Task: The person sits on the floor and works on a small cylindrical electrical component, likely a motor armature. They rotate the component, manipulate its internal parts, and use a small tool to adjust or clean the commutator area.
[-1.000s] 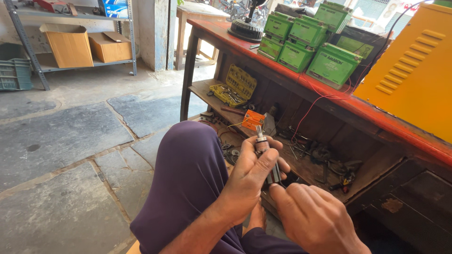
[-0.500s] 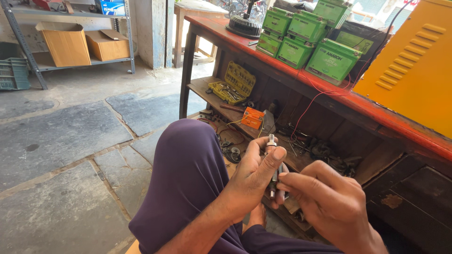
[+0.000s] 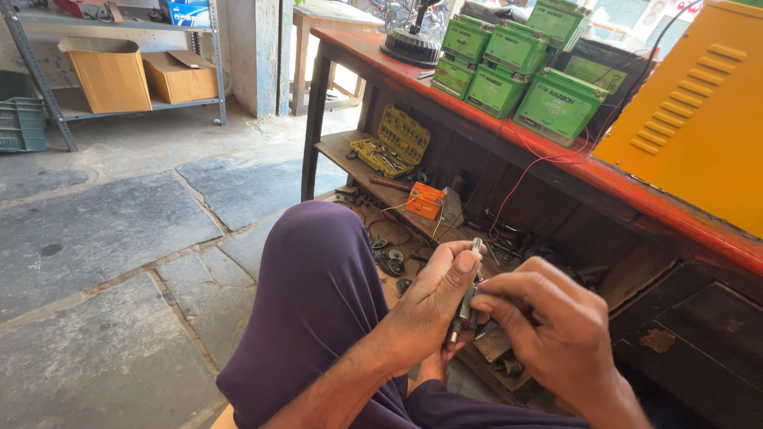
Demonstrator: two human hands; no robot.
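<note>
A small slim metal part [image 3: 469,298], like a spark plug with a pale tip pointing up, stands upright between both hands. My left hand [image 3: 433,306] wraps its body, thumb pressed along the side. My right hand [image 3: 548,330] pinches the lower end of the same part from the right, fingers curled over it. Both hands hover above my raised knee in purple trousers [image 3: 318,294]. The bottom of the part is hidden by my fingers.
A red-topped workbench [image 3: 628,191] carries several green batteries [image 3: 517,63] and a yellow metal box [image 3: 699,119]. Its lower shelf holds a yellow socket set [image 3: 393,143], an orange meter [image 3: 424,200] and loose metal parts. Cardboard boxes [image 3: 111,75] sit on a rack at the back left.
My right hand has moved up and closed onto the lower end of the part. My left hand has shifted slightly right, still gripping it upright.
</note>
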